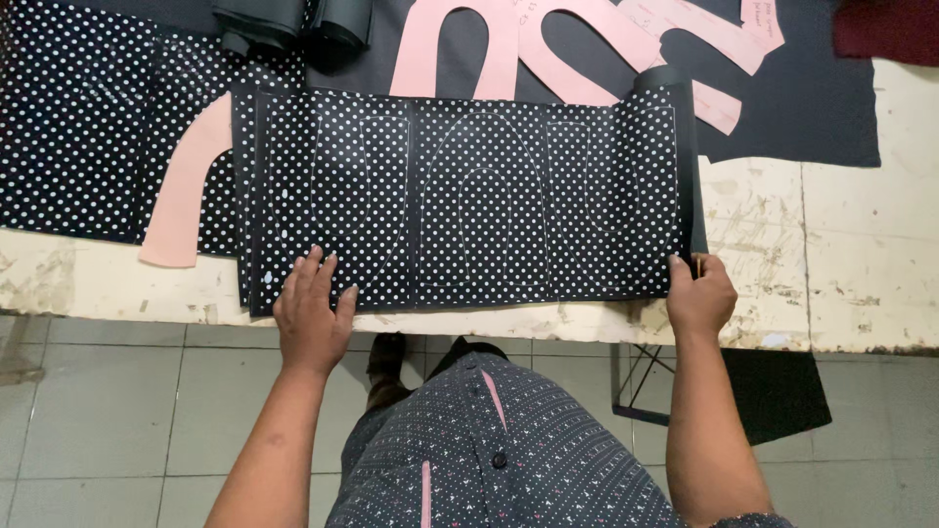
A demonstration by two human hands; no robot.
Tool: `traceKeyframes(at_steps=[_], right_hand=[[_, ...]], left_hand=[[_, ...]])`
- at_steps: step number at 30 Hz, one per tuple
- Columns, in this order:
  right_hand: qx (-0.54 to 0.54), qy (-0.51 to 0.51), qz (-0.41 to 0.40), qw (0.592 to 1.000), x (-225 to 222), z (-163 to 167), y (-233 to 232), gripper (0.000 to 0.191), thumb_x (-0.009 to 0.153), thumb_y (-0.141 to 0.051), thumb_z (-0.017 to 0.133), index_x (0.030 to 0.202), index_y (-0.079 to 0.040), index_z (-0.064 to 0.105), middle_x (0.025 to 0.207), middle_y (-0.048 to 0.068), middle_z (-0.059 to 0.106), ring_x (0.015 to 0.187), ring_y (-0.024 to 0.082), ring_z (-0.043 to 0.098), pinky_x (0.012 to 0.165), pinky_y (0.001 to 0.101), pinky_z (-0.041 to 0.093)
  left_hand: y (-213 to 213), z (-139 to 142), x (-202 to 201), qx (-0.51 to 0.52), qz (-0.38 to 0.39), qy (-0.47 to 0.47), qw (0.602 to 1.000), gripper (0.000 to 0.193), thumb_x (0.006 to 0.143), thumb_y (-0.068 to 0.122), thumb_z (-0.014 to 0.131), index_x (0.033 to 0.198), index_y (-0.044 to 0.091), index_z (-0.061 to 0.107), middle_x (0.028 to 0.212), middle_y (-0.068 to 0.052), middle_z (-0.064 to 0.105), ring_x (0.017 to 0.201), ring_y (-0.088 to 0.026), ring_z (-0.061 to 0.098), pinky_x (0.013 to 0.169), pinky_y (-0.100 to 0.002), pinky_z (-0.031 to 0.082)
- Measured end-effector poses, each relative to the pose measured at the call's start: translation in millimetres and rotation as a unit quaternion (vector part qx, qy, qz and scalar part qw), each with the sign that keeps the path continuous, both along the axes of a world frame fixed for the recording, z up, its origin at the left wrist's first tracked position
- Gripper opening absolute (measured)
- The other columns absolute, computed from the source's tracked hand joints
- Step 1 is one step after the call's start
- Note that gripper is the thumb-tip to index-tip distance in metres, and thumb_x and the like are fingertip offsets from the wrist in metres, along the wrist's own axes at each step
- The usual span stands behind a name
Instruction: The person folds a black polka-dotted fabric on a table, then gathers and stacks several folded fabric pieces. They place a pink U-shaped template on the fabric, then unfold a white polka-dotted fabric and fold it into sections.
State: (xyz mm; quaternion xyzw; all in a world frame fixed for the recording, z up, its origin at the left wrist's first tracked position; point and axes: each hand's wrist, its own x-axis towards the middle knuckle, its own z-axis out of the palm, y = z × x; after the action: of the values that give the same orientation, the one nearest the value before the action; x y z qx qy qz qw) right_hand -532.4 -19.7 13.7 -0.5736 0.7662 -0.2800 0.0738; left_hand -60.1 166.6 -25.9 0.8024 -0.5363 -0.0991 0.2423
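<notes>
the left hand (311,311) lies flat with its fingers spread on the near left corner of a strip of black cloth with white dots (469,200). it grips nothing; it just presses down. the right hand (700,293) pinches the near right corner of the same strip, fingers closed on the edge. the dotted strip stretches between the two hands and lies flat on the worn white table (851,264). thin chalk lines of curved shapes show on it. just left of the left hand, a pink paper pattern piece (186,186) lies on more dotted cloth (78,117). far past both hands, more pink pattern pieces (548,44) lie on plain black cloth (802,108).
</notes>
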Motion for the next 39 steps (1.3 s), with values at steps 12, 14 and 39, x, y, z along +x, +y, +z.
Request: traceKeyframes(at_steps=[12, 14, 39], right_hand=[[-0.066, -0.109, 0.186, 0.974, 51.9, 13.2, 11.3, 0.020, 0.097, -0.012, 0.074, 0.111, 0.002, 0.072, 0.097, 0.013, 0.074, 0.082, 0.017, 0.069, 0.074, 0.0287, 0.055], [-0.066, -0.214, 0.133, 0.965, 42.6, 17.1, 0.9, 0.019, 0.102, -0.010, 0.069, 0.116, 0.002, 0.069, 0.101, 0.008, 0.072, 0.084, 0.013, 0.066, 0.074, 0.0252, 0.056], [0.042, -0.617, 0.216, 0.756, 68.7, 168.1, -96.0, 0.011, 0.113, -0.004, 0.047, 0.120, -0.002, 0.056, 0.099, 0.009, 0.073, 0.079, 0.019, 0.077, 0.039, 0.0194, 0.035]], left_hand=[[1.4, -5.7, 1.4, 0.000, -0.006, 0.002, 1.000, 0.061, 0.095, 0.041, 0.060, 0.149, 0.012, 0.052, 0.164, -0.010, 0.038, 0.152, -0.033, 0.030, 0.118, -0.054, 0.024], [3.0, -3.1, 6.0, 0.018, -0.011, 0.025, 0.999, 0.068, 0.089, 0.044, 0.066, 0.148, 0.012, 0.052, 0.164, -0.010, 0.038, 0.151, -0.034, 0.029, 0.116, -0.054, 0.024], [-31.5, 49.7, 57.1, -0.194, 0.064, -0.025, 0.979, 0.018, 0.095, 0.004, 0.061, 0.109, 0.008, 0.072, 0.109, -0.010, 0.072, 0.103, -0.033, 0.066, 0.093, -0.046, 0.049]])
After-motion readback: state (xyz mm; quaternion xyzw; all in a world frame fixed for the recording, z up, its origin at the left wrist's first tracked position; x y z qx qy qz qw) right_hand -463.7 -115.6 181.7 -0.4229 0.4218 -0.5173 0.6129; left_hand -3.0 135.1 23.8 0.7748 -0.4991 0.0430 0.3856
